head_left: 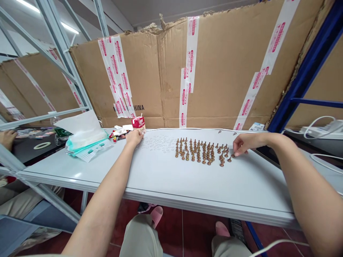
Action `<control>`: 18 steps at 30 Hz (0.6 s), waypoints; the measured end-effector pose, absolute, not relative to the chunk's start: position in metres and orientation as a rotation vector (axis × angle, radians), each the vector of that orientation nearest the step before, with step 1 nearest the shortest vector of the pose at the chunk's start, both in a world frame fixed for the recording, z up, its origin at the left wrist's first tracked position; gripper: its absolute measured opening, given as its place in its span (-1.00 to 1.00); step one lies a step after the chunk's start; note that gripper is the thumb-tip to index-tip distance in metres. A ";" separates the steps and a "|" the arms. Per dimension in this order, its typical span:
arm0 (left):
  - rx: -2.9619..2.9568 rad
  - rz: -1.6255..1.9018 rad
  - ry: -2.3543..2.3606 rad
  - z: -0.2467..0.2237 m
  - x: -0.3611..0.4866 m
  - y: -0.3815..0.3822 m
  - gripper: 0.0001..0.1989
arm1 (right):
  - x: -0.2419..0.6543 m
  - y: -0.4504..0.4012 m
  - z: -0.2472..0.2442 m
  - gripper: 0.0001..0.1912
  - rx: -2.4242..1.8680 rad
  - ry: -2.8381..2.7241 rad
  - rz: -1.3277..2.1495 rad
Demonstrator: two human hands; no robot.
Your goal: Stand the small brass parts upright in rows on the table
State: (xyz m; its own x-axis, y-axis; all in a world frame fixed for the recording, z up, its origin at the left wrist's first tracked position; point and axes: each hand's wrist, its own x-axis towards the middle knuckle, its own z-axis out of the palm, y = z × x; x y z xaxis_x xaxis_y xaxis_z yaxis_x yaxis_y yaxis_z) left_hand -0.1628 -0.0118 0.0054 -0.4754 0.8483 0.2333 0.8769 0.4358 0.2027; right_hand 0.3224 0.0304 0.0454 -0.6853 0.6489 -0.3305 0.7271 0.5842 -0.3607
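My right hand (241, 144) pinches a small brass-coloured stud (233, 155) at the right end of the group, low over the white tabletop. Several rows of brass-coloured studs (198, 157) with wide round bases stand upright to its left. My left hand (134, 137) is at the far left of the studs, its fingers curled and partly hidden. Right in front of the red and white drink carton (138, 122), it overlaps the carton in view; whether it touches it I cannot tell. Many small clear rings (159, 142) lie scattered between the left hand and the studs.
Crumpled wrappers (118, 132) and a stack of paper and turquoise packaging (85, 137) lie left on the white table (171, 182). A taped cardboard wall (217, 71) closes the back. White cables (321, 123) run at right. Another person's hand (7, 138) is far left.
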 end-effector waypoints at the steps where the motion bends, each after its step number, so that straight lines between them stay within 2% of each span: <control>1: -1.551 -0.449 -2.581 0.005 -0.163 -0.012 -0.79 | 0.318 0.029 0.045 -0.56 1.225 2.584 -0.739; 7: -1.560 -0.438 -2.584 0.006 -0.160 -0.013 -0.79 | 0.306 0.023 0.044 -0.63 1.401 2.414 -0.893; 13: -1.560 -0.463 -2.520 0.005 -0.158 -0.014 -0.77 | 0.337 0.050 0.037 -0.74 1.441 2.570 -0.867; 15: -1.524 -0.526 -2.454 0.005 -0.156 -0.015 -0.74 | 0.342 0.068 0.029 -0.77 1.645 2.688 -0.684; 16: -1.505 -0.563 -2.418 0.006 -0.155 -0.015 -0.73 | 0.342 0.076 0.024 -0.77 1.795 2.770 -0.486; 18: -1.487 -0.616 -2.370 0.007 -0.153 -0.016 -0.71 | 0.336 0.092 0.013 -0.65 1.997 2.813 -0.084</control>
